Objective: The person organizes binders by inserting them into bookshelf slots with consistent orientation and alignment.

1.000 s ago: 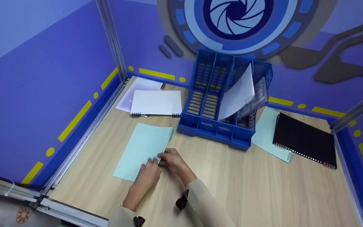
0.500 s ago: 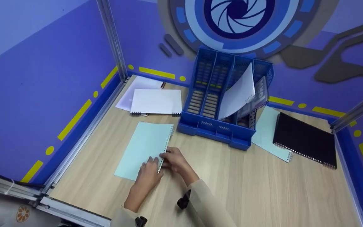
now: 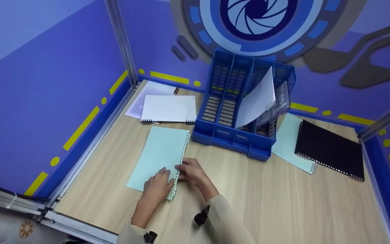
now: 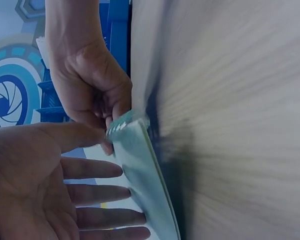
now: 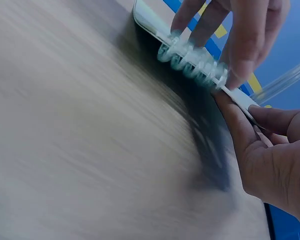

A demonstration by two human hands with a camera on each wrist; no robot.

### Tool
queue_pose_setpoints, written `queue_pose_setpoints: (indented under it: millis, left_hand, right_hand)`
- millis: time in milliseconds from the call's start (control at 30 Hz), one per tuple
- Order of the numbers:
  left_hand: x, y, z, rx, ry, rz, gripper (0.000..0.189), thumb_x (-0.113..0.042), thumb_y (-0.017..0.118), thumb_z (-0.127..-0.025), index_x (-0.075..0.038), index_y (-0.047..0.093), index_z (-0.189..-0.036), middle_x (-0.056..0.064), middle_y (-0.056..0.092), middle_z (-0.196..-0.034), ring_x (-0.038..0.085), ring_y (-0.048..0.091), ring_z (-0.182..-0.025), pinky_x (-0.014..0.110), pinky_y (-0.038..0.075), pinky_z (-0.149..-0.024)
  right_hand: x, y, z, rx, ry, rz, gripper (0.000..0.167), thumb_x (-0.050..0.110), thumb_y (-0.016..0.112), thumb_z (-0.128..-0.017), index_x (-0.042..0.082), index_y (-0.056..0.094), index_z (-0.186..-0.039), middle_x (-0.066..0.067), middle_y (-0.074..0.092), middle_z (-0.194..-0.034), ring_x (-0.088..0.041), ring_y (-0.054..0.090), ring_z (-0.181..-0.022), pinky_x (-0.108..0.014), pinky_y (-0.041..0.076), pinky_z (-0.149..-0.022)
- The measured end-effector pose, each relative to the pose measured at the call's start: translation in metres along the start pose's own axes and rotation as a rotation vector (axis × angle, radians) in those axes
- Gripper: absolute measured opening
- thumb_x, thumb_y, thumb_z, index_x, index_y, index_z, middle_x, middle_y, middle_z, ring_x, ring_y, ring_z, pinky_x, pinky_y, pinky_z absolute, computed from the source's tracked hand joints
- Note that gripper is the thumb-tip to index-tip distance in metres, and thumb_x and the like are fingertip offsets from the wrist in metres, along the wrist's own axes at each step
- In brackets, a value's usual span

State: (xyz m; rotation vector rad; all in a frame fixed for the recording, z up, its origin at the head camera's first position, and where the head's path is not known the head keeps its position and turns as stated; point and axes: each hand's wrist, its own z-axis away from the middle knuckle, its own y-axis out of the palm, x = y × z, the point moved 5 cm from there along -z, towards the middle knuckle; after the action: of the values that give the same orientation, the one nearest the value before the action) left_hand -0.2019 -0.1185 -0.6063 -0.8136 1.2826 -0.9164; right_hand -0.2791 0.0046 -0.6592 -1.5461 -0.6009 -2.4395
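A pale mint-green spiral notebook (image 3: 159, 149) lies at the left of the table, its coil edge facing right. My right hand (image 3: 194, 173) pinches that coil edge, thumb above and fingers below, as the right wrist view shows. In the right wrist view the clear coil rings (image 5: 190, 62) are raised off the table. My left hand (image 3: 157, 184) rests on the cover near the notebook's near end. In the left wrist view its fingers (image 4: 97, 194) lie straight along the cover.
A blue file rack (image 3: 232, 135) stands at the back, with a white notebook (image 3: 257, 98) and a dark one leaning in it. A white spiral notebook (image 3: 169, 108) lies on a purple one at back left. At right, a black notebook (image 3: 330, 149) overlaps another mint-green notebook (image 3: 288, 145).
The mint-green notebook has shifted slightly away and to the right. My left hand has moved back from the coil, so the near end of the coil now shows. The right hand keeps its pinch.
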Motion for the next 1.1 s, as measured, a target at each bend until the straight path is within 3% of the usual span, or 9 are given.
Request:
queue_pose_setpoints:
  millis: [133,400,600,1100]
  left_hand:
    - [0.003,-0.004,-0.002,-0.003,-0.022,0.019,0.037,-0.023,0.063,-0.1,0.0,0.065,-0.129,0.019,0.062,-0.136,0.041,0.065,-0.114,0.055,0.056,-0.081]
    - [0.005,-0.012,-0.005,-0.041,-0.006,0.035,0.033,-0.019,0.06,-0.1,0.0,0.067,-0.126,0.018,0.062,-0.135,0.04,0.063,-0.117,0.056,0.055,-0.083]
    - [0.008,-0.018,-0.007,-0.113,0.01,0.057,0.03,-0.015,0.059,-0.1,0.001,0.069,-0.123,0.02,0.062,-0.136,0.041,0.064,-0.117,0.056,0.056,-0.082]
    - [0.013,-0.021,-0.014,-0.179,0.048,0.098,0.028,-0.01,0.058,-0.099,0.004,0.07,-0.12,0.022,0.063,-0.132,0.042,0.065,-0.113,0.053,0.058,-0.075]
  right_hand:
    - [0.003,-0.006,0.004,-0.006,-0.022,0.003,0.032,-0.002,0.058,-0.097,-0.004,0.064,-0.129,-0.022,0.073,-0.108,-0.029,0.075,-0.092,-0.04,0.06,-0.078]
    - [0.013,-0.018,0.014,-0.035,-0.064,0.002,0.032,-0.001,0.059,-0.097,-0.003,0.065,-0.128,-0.022,0.074,-0.107,-0.029,0.075,-0.092,-0.04,0.06,-0.076]
    - [0.019,-0.024,0.029,-0.067,-0.113,-0.018,0.033,-0.004,0.059,-0.096,-0.005,0.064,-0.128,-0.023,0.073,-0.11,-0.031,0.074,-0.094,-0.043,0.06,-0.078]
    - [0.029,-0.058,0.069,-0.227,-0.193,0.002,0.033,0.0,0.061,-0.097,-0.007,0.062,-0.129,-0.022,0.072,-0.111,-0.026,0.074,-0.091,-0.035,0.06,-0.071]
